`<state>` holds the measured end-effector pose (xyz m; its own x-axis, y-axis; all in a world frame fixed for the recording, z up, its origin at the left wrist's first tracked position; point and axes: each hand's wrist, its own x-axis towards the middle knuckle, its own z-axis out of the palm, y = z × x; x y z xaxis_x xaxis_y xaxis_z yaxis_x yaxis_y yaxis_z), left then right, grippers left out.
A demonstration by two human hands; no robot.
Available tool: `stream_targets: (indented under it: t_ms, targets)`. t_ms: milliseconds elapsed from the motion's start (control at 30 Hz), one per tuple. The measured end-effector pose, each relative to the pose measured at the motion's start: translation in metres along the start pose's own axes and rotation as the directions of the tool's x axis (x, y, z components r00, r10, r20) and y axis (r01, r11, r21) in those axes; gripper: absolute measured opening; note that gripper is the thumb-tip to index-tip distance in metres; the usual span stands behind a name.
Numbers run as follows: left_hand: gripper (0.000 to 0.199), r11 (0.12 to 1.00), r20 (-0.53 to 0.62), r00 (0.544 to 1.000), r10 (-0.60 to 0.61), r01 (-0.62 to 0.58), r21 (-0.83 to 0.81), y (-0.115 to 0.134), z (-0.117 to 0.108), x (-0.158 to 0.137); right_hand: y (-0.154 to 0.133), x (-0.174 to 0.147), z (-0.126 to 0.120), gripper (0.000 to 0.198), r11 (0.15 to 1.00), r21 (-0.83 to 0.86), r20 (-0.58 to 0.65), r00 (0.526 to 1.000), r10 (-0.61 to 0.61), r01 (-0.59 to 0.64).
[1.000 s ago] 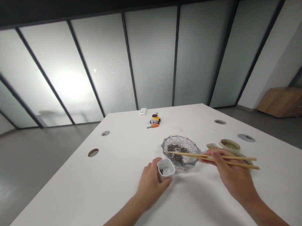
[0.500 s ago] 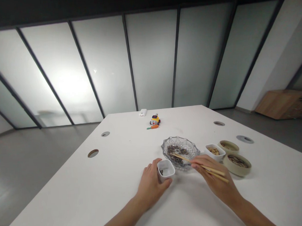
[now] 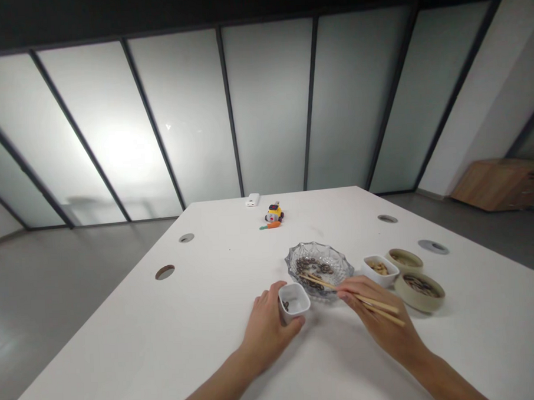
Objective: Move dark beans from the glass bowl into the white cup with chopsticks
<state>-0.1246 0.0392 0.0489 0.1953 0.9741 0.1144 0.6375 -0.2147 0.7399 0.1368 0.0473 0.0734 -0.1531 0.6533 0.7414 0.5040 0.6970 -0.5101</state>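
Head view, left hand (image 3: 267, 329): wrapped around the near side of a small white square cup (image 3: 293, 301), thumb at its lower rim; grip and place unchanged from a second ago.
White cup, contents: a few dark bits at the bottom; stands on the white table (image 3: 175, 334), just beside the glass dish at its 8 o'clock.
Right hand (image 3: 381, 325): closed on a pair of wooden chopsticks (image 3: 348, 293), fingers pinched near mid-length.
Change: a second ago the chopsticks lay almost level across the dish with the butt ends well to the right; now they slant down, tips inside the dish among the pieces. Half a second ago they were nearly as now.
Reading: the tips appear to be settling on a piece; none is seen lifted.
Glass dish (image 3: 320, 265): scalloped, clear, holding dark ring-like pieces.
At its 3 o'clock: white bowl of pale nuts (image 3: 380, 269), two tan bowls (image 3: 419, 289).
At 11 o'clock, far: yellow toy car (image 3: 273, 212), white box (image 3: 251, 199).
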Motion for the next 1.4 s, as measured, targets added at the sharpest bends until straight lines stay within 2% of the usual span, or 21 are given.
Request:
stream_targets:
  t_ms: [300,700,867,1100,1200,1400]
  targets:
    - [0.063,1.0,0.001,1.0,-0.003,0.003,0.011,0.002,-0.001,0.0,-0.002,-0.001,0.0,0.021,1.0,0.003,0.037,0.999,0.028,-0.029]
    - [0.062,1.0,0.0,1.0,-0.02,0.02,0.004,0.004,-0.002,-0.001,-0.003,0.002,-0.002,0.019,0.994,-0.089,-0.084,0.994,-0.068,0.061]
    - [0.06,1.0,-0.005,1.0,-0.015,0.015,0.007,0.005,-0.002,-0.002,-0.012,0.008,-0.013,0.016,0.982,-0.145,-0.119,0.983,-0.14,0.122]
    - [0.058,1.0,0.006,1.0,-0.022,0.022,-0.005,0.007,-0.005,-0.001,-0.023,0.016,-0.034,0.021,0.979,-0.197,-0.182,0.979,-0.093,0.057]
    - [0.06,0.999,-0.007,0.999,-0.041,0.04,-0.029,0.005,-0.004,-0.001,-0.023,0.017,-0.038,0.025,0.988,-0.145,-0.149,0.987,-0.068,0.046]
    - [0.061,0.996,-0.037,0.997,-0.065,0.062,-0.067,0.003,0.0,-0.001,-0.025,0.019,-0.039,0.033,0.999,-0.036,0.017,1.0,0.005,-0.004]
